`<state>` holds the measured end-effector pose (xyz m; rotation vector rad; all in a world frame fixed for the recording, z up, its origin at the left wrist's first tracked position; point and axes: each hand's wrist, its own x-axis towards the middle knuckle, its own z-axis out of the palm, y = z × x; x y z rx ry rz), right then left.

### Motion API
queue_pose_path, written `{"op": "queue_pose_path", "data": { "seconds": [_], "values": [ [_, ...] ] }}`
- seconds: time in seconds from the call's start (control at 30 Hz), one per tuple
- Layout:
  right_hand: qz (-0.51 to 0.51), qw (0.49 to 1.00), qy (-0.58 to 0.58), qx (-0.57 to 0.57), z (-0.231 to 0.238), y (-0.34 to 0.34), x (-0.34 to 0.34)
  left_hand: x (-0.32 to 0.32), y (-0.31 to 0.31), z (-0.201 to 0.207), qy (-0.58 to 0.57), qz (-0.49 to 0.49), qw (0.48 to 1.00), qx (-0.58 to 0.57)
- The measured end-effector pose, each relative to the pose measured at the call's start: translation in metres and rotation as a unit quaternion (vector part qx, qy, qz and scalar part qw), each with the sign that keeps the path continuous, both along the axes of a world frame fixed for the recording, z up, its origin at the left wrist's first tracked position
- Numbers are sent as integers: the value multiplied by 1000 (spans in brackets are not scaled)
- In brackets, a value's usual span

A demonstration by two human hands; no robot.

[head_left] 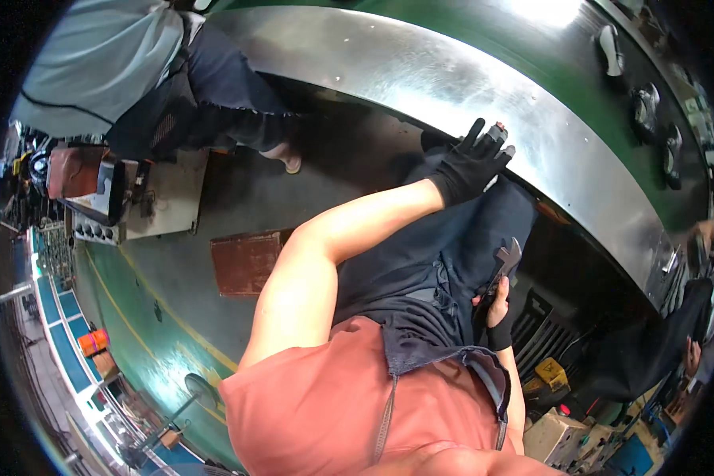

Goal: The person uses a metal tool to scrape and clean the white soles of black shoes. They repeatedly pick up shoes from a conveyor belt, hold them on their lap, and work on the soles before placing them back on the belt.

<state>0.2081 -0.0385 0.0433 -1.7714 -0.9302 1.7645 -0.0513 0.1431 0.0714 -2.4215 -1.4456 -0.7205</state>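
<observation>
My left hand (474, 165), in a black glove with greyish fingertips, lies at the near edge of the shiny metal bench rim (460, 87). Its fingers are spread, and I see nothing held in it. Lower and to the right, my right hand (496, 304) wraps around the dark handle of a hammer (509, 255). The curved metal head points up, beside my dark-trousered leg (496, 218). Black wrist covering shows on the right arm, while the fingers are bare. Part of the handle is hidden by the hand.
Beyond the rim runs a green belt (547, 79); several dark shoes (646, 107) stand farther right. Another person (103, 71) is at the upper left, near a white-topped cabinet (166, 194). A brown box (246, 264) sits on the floor left. Dark slatted plastic (543, 329) lies right.
</observation>
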Motion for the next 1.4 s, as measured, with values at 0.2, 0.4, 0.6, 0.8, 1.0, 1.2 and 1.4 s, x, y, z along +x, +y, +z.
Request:
{"op": "queue_pose_path", "data": {
  "seconds": [0.2, 0.4, 0.6, 0.8, 1.0, 1.2, 1.4],
  "values": [
    [0, 1000, 20, 21, 4, -2, -1, 3, -3, -10, -70, -2, 997, 31],
    [-57, 997, 46, 23, 3, -9, -5, 5, -14, -4, -66, 0, 997, 44],
    [-101, 991, 85, 10, -8, -18, 1, 12, -24, 13, -35, 12, 998, 57],
    [-120, 986, 117, 18, -23, -18, 10, 24, -24, 14, -20, 10, 997, 72],
    [-149, 973, 170, 37, -31, -21, 10, 33, -20, 14, 18, -11, 998, 63],
    [-139, 972, 182, 45, -43, -27, 20, 45, -18, 21, -6, -74, 996, 41],
    [-138, 982, 127, 13, -36, -27, 24, 65, -12, 7, -27, -100, 995, 12]
  ]
}}
